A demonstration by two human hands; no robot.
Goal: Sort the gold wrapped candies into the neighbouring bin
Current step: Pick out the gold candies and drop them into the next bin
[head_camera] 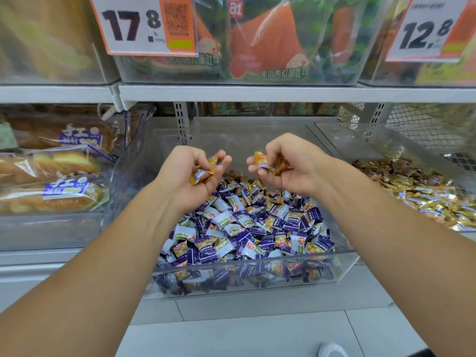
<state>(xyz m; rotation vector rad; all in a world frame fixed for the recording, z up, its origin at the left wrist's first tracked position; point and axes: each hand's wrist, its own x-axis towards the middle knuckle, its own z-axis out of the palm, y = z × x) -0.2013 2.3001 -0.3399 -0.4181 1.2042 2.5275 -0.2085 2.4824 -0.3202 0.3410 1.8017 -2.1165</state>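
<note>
My left hand (190,173) hovers over the back of a clear bin (247,275) and grips gold wrapped candies (203,171) in curled fingers. My right hand (288,166) is level with it, a little to the right, closed on more gold wrapped candies (268,163). The bin below is heaped with purple and white wrapped candies (247,228), with a few gold ones (255,186) at the back of the heap. The neighbouring bin (422,135) on the right holds a pile of gold candies (422,191).
Bagged bread loaves (51,176) fill the bin on the left. A white shelf edge (257,92) runs overhead with price cards 17.8 (139,24) and 12.8 (427,29) and packaged snacks. Grey floor tiles and a shoe tip (332,350) lie below.
</note>
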